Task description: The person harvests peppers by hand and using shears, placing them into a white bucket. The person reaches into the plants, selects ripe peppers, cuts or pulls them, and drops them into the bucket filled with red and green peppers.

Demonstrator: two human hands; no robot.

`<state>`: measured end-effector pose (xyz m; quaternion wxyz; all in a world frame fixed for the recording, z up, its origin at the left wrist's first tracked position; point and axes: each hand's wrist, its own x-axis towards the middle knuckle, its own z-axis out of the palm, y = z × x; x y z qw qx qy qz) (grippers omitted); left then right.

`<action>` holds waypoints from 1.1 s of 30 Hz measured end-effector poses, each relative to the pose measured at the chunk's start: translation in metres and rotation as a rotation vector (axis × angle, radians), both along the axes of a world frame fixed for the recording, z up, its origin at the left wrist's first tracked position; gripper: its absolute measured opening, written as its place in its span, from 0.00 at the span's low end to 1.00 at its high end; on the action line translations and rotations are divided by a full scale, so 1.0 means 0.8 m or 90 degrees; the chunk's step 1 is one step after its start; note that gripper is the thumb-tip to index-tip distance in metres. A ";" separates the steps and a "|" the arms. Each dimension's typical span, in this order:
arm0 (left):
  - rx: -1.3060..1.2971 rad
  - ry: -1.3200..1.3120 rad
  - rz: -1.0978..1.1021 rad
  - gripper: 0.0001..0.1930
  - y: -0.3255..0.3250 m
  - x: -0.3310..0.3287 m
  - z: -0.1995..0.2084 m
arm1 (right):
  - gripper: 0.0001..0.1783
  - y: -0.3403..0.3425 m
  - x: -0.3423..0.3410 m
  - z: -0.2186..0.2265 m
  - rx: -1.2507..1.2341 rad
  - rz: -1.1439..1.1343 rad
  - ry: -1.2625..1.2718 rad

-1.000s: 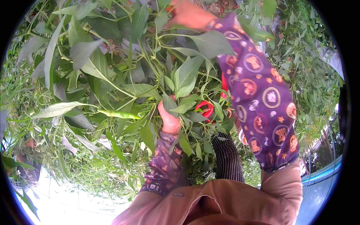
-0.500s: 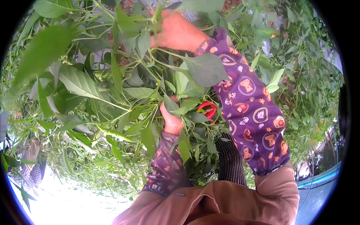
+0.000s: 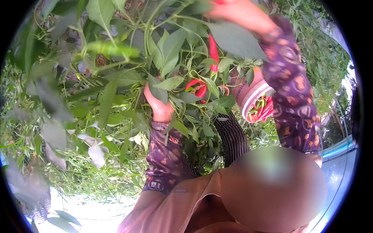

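My left hand (image 3: 157, 105) reaches up into a leafy chili plant (image 3: 128, 77), with its fingers buried among stems and leaves. A curved red chili (image 3: 198, 87) hangs just to its right. Farther up hangs a straight red chili (image 3: 213, 50). My right hand (image 3: 237, 11) is at the top edge in a purple patterned sleeve, closed around a bit of red chili (image 3: 219, 2). A pink bucket (image 3: 248, 95) holding several red chilies sits under my right forearm.
Dense green foliage fills the left and top, and a long green chili (image 3: 112, 49) hangs at the upper left. Grass and weeds cover the ground at the lower left (image 3: 97, 174). A blue edge (image 3: 336, 149) runs at the right.
My right hand has risen to the top edge of the view. The pink bucket of chilies has come into sight. My left hand stays in the same clump of leaves.
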<state>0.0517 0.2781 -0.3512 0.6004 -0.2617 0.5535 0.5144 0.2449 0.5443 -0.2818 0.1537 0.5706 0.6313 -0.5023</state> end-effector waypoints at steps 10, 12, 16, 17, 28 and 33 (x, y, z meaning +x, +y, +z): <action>0.148 -0.046 -0.011 0.19 -0.001 -0.004 -0.010 | 0.13 -0.058 0.210 -0.040 0.095 -0.406 -0.238; 0.206 -0.069 0.007 0.19 0.004 -0.002 -0.006 | 0.11 -0.039 0.239 -0.008 0.060 -0.806 0.001; 0.386 -0.188 0.059 0.18 0.012 -0.003 -0.008 | 0.12 -0.074 0.195 0.044 0.089 -0.643 0.153; 0.402 -0.217 0.074 0.18 0.014 -0.002 -0.010 | 0.15 -0.096 0.168 0.052 0.090 -0.522 0.190; 0.170 -0.207 0.074 0.15 0.027 0.000 0.009 | 0.15 -0.200 0.060 -0.018 0.092 -0.793 0.209; 0.336 -0.076 -0.046 0.14 0.024 -0.004 -0.005 | 0.10 -0.235 0.219 -0.002 0.194 -1.240 0.270</action>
